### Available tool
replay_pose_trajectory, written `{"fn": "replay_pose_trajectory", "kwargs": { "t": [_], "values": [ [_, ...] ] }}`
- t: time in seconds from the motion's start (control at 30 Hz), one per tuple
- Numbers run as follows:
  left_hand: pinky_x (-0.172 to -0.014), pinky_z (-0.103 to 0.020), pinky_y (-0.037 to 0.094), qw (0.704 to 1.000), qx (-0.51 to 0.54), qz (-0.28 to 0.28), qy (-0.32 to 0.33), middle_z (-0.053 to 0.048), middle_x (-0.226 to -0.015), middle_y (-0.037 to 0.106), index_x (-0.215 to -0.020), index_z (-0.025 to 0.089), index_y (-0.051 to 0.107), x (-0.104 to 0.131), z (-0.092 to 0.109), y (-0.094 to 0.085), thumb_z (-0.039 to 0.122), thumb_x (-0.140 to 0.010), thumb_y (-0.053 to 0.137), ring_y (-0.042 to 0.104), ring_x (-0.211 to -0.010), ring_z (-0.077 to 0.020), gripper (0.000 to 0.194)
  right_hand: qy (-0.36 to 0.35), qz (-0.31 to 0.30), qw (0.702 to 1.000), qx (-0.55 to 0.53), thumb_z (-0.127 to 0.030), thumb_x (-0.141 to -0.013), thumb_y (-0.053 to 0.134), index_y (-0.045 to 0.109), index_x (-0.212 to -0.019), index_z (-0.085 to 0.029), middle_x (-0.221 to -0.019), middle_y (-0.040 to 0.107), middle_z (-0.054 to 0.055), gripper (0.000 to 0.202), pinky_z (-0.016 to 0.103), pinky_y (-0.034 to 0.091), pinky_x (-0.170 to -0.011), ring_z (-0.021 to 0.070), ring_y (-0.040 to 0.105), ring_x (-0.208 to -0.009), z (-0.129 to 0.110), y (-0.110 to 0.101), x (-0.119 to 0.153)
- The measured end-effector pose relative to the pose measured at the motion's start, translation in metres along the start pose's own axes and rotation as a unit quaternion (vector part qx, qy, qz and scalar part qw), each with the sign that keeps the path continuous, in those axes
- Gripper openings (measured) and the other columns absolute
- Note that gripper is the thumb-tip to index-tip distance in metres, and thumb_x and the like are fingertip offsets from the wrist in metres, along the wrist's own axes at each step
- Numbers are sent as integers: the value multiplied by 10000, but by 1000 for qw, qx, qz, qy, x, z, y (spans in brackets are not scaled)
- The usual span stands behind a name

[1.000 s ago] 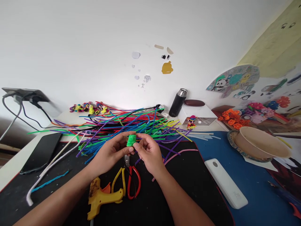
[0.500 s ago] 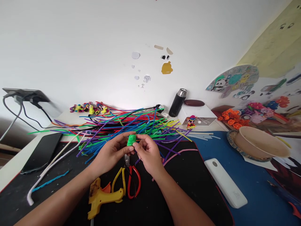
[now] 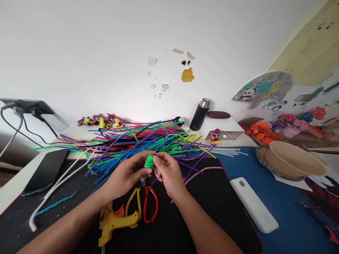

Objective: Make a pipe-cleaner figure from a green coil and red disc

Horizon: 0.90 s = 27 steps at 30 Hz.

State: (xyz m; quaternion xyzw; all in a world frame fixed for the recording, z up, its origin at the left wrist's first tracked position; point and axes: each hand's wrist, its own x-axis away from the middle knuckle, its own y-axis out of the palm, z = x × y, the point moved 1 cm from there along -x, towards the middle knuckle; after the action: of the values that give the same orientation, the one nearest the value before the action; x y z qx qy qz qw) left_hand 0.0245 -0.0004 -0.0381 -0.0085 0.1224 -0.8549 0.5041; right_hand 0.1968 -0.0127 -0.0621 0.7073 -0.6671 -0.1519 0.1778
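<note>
Between my hands, above the black mat [image 3: 212,204], is a small bright green coil of pipe cleaner [image 3: 149,161]. My left hand [image 3: 127,174] grips it from the left, fingertips at its top and thumb at its lower edge. On the other side my right hand [image 3: 168,173] pinches it, the thumb lying over its right face. Below the hands lie pliers with red and yellow handles [image 3: 150,204], their jaws partly hidden. A yellow glue gun [image 3: 116,222] rests beside them, partly behind my left forearm.
Behind the hands spreads a pile of colourful pipe cleaners [image 3: 143,141]. A phone [image 3: 45,171] lies left, a white power bank [image 3: 254,204] right. Farther back stand a black flask [image 3: 200,115], a small figure [image 3: 215,136] and a beige bowl [image 3: 293,160].
The green coil has been turned and tilted between my fingers and sits slightly lower. My right thumb has moved up onto its face. The view has shifted a little.
</note>
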Motion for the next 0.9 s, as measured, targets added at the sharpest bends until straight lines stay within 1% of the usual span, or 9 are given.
{"fn": "replay_pose_trajectory", "kwargs": {
  "t": [0.07,0.13,0.33,0.6,0.77,0.9],
  "values": [
    [-764,-341,619,1000,20,-6,-11,-63,-1047,790,-1445,223,635,0,0,2,390,-1019,732,735,-858,-228,468,3,2,1000,-12,-597,-834,878,690,-933,-196,-562,502,-105,454,218,258,-400,64,363,-421,1,1,0],
    [-740,-341,619,999,34,-5,-17,-66,-1042,792,-1445,214,625,0,-2,2,382,-1013,739,735,-834,-226,478,4,3,1000,-18,-596,-832,881,682,-927,-197,-566,513,-103,456,215,258,-400,63,376,-420,1,1,0],
    [-737,-335,618,998,61,-6,-23,-60,-1039,793,-1457,216,603,0,-6,2,347,-1014,737,741,-846,-224,481,9,3,1000,-27,-593,-824,889,674,-927,-200,-560,516,-105,460,213,255,-400,64,384,-417,2,2,1],
    [-724,-303,602,996,85,-12,-5,-42,-1001,790,-1423,222,629,-1,-5,2,320,-1024,742,728,-825,-198,426,44,5,998,-54,-608,-788,913,675,-934,-194,-537,474,-116,500,205,249,-403,62,382,-416,-1,2,2],
    [-766,-299,609,995,99,-13,0,-59,-1134,808,-1441,257,622,-1,-3,2,322,-1031,746,763,-878,-198,433,77,-22,994,-69,-644,-796,901,670,-929,-195,-525,442,-115,522,199,225,-408,66,385,-426,-2,5,5],
    [-748,-300,605,995,100,-14,0,-81,-1212,797,-1433,253,622,-1,-6,3,337,-1025,754,766,-885,-205,437,83,-24,994,-73,-642,-776,918,674,-934,-193,-518,437,-117,535,198,209,-411,63,368,-424,-1,5,5]
  ]
}}
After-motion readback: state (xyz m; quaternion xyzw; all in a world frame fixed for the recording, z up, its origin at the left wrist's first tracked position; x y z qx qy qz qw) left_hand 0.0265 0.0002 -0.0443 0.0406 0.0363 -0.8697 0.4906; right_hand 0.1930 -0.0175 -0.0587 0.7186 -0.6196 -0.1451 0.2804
